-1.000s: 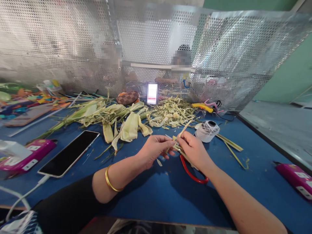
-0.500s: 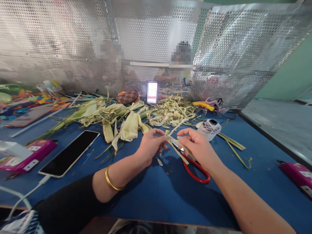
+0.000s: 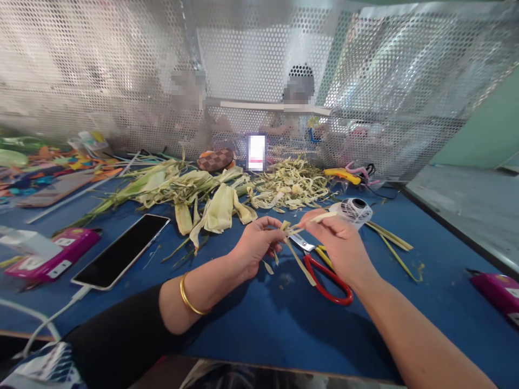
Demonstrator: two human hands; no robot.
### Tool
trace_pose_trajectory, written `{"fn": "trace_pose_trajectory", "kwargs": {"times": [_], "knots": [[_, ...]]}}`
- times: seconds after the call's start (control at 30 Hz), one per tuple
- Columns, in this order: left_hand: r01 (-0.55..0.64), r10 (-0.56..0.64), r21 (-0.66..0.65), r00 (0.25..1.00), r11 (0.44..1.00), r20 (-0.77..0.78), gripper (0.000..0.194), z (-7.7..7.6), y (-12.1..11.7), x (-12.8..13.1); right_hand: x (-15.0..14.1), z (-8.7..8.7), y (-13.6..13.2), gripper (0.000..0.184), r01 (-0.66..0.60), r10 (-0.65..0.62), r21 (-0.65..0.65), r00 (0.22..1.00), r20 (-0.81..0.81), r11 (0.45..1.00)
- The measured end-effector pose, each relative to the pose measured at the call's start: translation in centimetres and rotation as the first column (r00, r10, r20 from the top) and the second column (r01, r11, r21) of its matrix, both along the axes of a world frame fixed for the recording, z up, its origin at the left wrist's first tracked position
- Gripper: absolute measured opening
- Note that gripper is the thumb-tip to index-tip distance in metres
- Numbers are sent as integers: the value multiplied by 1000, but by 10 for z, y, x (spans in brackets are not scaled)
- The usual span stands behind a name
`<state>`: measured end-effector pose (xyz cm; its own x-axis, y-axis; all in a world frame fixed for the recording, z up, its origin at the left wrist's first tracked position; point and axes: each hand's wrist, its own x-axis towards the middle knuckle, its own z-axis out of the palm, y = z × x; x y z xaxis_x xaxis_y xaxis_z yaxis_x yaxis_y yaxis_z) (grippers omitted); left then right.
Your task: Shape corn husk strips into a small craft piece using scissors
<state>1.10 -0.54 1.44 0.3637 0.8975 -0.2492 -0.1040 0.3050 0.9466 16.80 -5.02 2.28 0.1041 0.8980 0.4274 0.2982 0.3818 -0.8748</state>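
Observation:
My left hand pinches a small bunch of pale corn husk strips where they cross; one strip hangs down to the right. Closed finger and thumb of my right hand grip a husk strip that runs from the crossing, its free end pointing right above the knuckles. Scissors with red handles lie on the blue table just below both hands, blades partly hidden behind the strips. A white netted spool stands behind my right hand. Loose husk leaves lie beyond my left hand.
A heap of shredded husk lies at the back. A phone on a cable and a purple power strip are left; another purple strip is right. A perforated metal screen rises behind the table.
My right hand has shifted slightly and now holds a strip pointing right across its fingers. My left hand keeps its pinch at the crossing. The whole view has moved a little.

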Motion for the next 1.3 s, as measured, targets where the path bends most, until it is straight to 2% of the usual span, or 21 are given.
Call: {"fn": "trace_pose_trajectory", "kwargs": {"times": [0.1,0.23,0.37,0.43,0.5,0.6,0.67,0.77,0.93,1.1,1.3], "knots": [[23,-23,-3,999,1000,-25,14,0,-3,1,-4,-2,-1,18,-7,11,33,993,-116,999],[83,-84,-16,995,996,-61,13,0,-6,2,-7,-5,-2,19,-32,22,-40,975,-222,999],[125,-128,-44,990,991,-65,13,-2,-8,2,-10,-10,0,30,-11,-26,-124,956,-292,992],[135,-138,-57,989,989,-58,13,-3,-8,2,-11,-11,0,36,-13,-35,-131,934,-357,991],[138,-142,-60,988,989,-54,13,-3,-8,2,-13,-10,0,36,-7,-41,-123,922,-386,992],[142,-144,-50,988,989,-53,12,-2,-8,2,-13,-7,-2,25,67,-94,-100,950,-299,993],[133,-135,-40,990,990,-48,12,-2,-8,2,-12,-4,-4,19,163,-172,-67,971,-167,984],[91,-91,-11,995,996,-40,14,-3,-6,2,-11,0,-7,17,266,-265,-26,964,34,964],[15,-12,51,998,999,-64,14,-4,-2,2,-8,-1,-7,17,209,-199,-22,954,225,978],[6,6,127,996,992,-87,13,-4,-2,2,-6,-4,-2,20,158,-105,-270,974,200,950],[43,-28,145,994,989,-103,14,-2,-5,2,-9,-4,-1,20,92,-70,-399,995,69,912]]}}
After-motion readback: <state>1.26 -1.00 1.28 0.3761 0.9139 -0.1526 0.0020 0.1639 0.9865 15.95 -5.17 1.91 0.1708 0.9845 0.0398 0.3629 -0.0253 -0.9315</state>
